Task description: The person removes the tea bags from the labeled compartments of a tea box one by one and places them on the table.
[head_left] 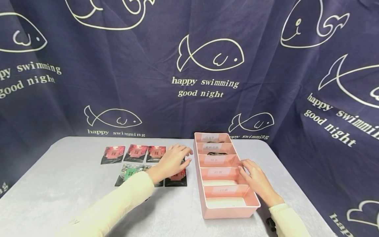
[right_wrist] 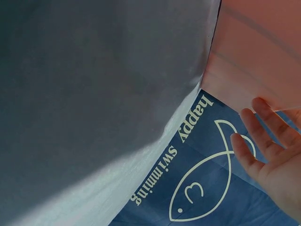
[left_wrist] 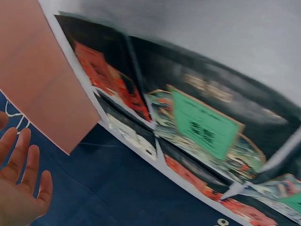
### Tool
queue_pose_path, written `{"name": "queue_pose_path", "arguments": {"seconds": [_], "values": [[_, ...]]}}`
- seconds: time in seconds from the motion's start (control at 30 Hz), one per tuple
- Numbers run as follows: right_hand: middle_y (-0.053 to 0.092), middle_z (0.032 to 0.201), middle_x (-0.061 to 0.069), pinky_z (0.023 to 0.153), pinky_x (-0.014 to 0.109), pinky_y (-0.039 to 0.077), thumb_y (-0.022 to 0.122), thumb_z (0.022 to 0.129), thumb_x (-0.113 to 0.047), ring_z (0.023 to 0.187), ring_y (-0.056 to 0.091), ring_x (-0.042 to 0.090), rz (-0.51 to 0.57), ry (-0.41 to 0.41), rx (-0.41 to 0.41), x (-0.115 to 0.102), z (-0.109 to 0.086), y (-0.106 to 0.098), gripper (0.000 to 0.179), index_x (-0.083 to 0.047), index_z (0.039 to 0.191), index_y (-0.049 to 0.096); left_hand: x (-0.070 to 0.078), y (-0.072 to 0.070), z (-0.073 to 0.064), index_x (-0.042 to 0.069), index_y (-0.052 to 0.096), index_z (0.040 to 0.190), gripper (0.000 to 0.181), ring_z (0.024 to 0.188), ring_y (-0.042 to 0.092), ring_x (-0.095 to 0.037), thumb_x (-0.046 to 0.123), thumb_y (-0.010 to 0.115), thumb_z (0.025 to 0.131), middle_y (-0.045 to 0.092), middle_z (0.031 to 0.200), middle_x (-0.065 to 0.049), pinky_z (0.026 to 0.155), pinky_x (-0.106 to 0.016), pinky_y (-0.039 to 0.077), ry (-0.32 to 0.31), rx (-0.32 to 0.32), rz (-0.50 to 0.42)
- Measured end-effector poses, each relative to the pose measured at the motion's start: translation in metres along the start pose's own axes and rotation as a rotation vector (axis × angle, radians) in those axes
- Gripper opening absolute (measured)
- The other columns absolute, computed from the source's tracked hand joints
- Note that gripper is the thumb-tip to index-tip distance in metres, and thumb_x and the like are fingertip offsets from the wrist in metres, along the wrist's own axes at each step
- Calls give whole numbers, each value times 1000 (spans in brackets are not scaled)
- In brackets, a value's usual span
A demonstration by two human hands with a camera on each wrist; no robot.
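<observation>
My left hand [head_left: 173, 160] hovers over the right end of the sachets, fingers loosely bent and nothing held. Below it lies a black-and-red sachet [head_left: 176, 179]; a green-labelled sachet [head_left: 130, 172] is partly behind my left forearm. A whitish-fronted sachet [left_wrist: 129, 134], mostly hidden by that hand in the head view, shows in the left wrist view. My right hand [head_left: 256, 177] is at the right rim of a pink divided box [head_left: 231, 213], its fingers relaxed and spread; fingertips meet the rim in the right wrist view.
Three red-and-black sachets [head_left: 136, 153] form the back row at left. Paper labels with writing mark the box's compartments, and dark packets [head_left: 217, 153] sit in the two far ones. A blue printed curtain [head_left: 160, 108] hangs behind the pale table [head_left: 74, 184].
</observation>
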State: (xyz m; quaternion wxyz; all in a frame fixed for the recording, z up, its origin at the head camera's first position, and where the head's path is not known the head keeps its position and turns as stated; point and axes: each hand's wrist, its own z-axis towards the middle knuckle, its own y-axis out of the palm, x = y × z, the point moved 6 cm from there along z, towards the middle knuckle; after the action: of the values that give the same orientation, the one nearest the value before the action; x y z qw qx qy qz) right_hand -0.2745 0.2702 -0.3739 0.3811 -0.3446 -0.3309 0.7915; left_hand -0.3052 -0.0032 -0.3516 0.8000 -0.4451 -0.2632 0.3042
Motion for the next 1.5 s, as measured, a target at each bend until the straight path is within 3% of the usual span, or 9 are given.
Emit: {"name": "queue_pose_path", "arguments": {"seconds": [0.33, 0.67, 0.9, 1.23, 1.5], "values": [[62, 95, 6, 82, 41, 43, 57, 87, -14, 91, 57, 24, -18, -2, 1, 0, 0, 1, 15, -4, 96, 63, 11, 10, 27, 18, 59, 103, 18, 94, 52, -17, 27, 54, 89, 61, 97, 4, 79, -36, 40, -27, -18, 46], [62, 95, 6, 84, 41, 41, 58, 87, -18, 93, 57, 25, -14, -12, -7, -1, 1, 2, 16, -5, 95, 64, 26, 17, 53, 21, 60, 103, 18, 90, 51, -17, 31, 55, 89, 62, 99, 5, 77, -34, 38, -45, -12, 62], [62, 95, 7, 84, 40, 41, 59, 86, -17, 94, 57, 26, -21, -12, -1, -1, 3, 0, 17, -4, 96, 64, 32, 25, 63, 23, 60, 102, 15, 90, 50, -16, 30, 54, 89, 62, 102, 6, 75, -33, 36, -43, -33, 96], [62, 95, 7, 85, 39, 40, 59, 87, -17, 94, 57, 26, -9, -2, -2, 0, 2, 1, 17, -4, 96, 64, 29, 36, 74, 27, 61, 100, 16, 94, 51, -16, 37, 55, 89, 63, 108, 8, 78, -34, 37, -82, -75, 144], [62, 97, 8, 86, 40, 40, 58, 87, -17, 96, 57, 27, -4, 7, -7, 1, 2, 2, 17, -4, 97, 64, 30, 38, 77, 27, 64, 99, 17, 93, 52, -15, 37, 54, 90, 64, 105, 9, 74, -33, 35, -39, -119, 116]]}}
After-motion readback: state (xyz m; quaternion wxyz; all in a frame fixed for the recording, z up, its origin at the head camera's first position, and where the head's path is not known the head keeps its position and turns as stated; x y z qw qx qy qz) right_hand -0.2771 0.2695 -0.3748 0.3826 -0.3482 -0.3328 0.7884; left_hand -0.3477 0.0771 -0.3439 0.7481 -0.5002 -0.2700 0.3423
